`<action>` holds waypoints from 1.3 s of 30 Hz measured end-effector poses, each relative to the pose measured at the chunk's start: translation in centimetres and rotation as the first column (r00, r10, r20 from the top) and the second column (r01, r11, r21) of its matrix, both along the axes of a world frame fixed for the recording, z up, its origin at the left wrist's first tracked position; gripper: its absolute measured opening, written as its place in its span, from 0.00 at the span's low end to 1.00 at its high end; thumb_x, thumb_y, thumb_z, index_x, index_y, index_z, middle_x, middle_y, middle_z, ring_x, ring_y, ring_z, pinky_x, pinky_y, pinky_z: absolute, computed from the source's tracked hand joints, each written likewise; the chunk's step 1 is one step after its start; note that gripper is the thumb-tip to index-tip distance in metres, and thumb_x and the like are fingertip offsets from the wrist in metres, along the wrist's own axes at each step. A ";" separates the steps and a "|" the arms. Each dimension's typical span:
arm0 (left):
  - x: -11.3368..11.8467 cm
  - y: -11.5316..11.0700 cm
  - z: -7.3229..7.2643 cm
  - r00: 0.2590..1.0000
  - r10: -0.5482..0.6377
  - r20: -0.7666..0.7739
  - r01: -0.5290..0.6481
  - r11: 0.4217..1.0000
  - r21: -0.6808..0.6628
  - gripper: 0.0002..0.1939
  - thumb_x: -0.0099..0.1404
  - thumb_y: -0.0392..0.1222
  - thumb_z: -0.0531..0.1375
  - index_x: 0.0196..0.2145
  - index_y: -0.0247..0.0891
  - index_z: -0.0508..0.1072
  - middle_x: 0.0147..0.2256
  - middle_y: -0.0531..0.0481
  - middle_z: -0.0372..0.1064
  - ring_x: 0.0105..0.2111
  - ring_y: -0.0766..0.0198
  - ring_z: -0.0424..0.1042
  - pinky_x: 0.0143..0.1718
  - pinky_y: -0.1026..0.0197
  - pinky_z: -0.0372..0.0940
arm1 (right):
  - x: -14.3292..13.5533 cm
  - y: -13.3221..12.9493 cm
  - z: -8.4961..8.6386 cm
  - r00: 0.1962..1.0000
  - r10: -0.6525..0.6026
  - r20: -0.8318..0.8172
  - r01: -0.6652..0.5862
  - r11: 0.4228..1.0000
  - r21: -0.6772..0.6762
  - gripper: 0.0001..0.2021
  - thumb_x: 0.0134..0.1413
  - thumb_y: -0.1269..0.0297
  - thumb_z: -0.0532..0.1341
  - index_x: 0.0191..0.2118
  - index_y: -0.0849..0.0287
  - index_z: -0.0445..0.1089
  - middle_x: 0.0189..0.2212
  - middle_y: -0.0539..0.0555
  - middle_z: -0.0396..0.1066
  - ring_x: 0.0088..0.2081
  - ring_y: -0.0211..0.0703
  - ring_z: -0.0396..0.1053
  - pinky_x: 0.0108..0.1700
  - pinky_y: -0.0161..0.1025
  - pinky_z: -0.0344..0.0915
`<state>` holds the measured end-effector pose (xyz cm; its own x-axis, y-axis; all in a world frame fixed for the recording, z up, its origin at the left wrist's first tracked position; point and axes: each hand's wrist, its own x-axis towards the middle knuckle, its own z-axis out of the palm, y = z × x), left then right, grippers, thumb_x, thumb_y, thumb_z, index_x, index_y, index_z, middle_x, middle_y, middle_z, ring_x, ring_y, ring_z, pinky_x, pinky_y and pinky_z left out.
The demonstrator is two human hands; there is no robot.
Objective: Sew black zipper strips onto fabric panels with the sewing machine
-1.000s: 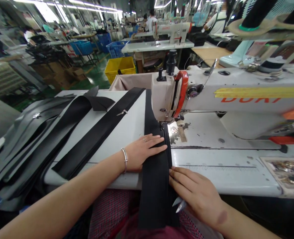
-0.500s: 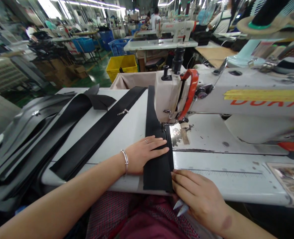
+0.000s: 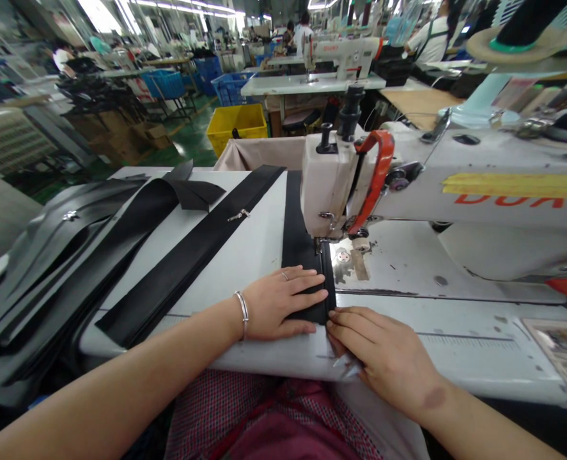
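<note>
One tabletop (image 3: pixel 264 249), sewing machine (image 3: pixel 420 198) on it, black strip (image 3: pixel 296 236) running under. Strip's near end hung over lap (image 3: pixel 264 418), now up on tabletop, so just short bit left this side. Left hand (image 3: pixel 283 303) spread flat on strip; right hand (image 3: pixel 383 348) at near corner, gripping blurry snips (image 3: pixel 350 368).

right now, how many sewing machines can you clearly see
2: the near machine, its head over the black strip, and the far machine on the table behind. More may be hidden or blurred further back.
</note>
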<state>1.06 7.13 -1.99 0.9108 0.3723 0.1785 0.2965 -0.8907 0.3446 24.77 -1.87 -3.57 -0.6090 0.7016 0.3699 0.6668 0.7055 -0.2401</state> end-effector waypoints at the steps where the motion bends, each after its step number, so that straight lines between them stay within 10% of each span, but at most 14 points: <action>1: 0.0 0.0 -0.1 1.000 0.001 0.002 -0.001 1.000 0.000 0.29 0.67 0.53 0.55 0.61 0.36 0.60 0.61 0.38 0.54 0.62 0.50 0.52 0.64 0.45 0.45 | 0.0 0.3 0.1 1.000 -0.008 0.010 0.008 1.000 -0.006 0.19 0.52 0.78 0.54 0.49 0.58 0.69 0.47 0.54 0.71 0.49 0.46 0.67 0.49 0.44 0.69; 39: 2.0 4.1 -0.3 0.973 0.230 -0.008 -0.227 0.965 0.133 0.16 0.68 0.41 0.52 0.51 0.32 0.64 0.55 0.39 0.60 0.56 0.54 0.60 0.58 0.50 0.58 | -0.5 10.8 1.6 0.900 -0.321 0.296 0.336 0.942 0.001 0.13 0.58 0.61 0.55 0.46 0.52 0.71 0.41 0.54 0.74 0.45 0.50 0.67 0.37 0.40 0.62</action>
<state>3.02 11.25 -2.32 0.8089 0.5457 0.2191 0.5037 -0.8352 0.2207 24.30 8.91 -1.99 -0.4157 0.8928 0.1736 0.9038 0.4269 -0.0314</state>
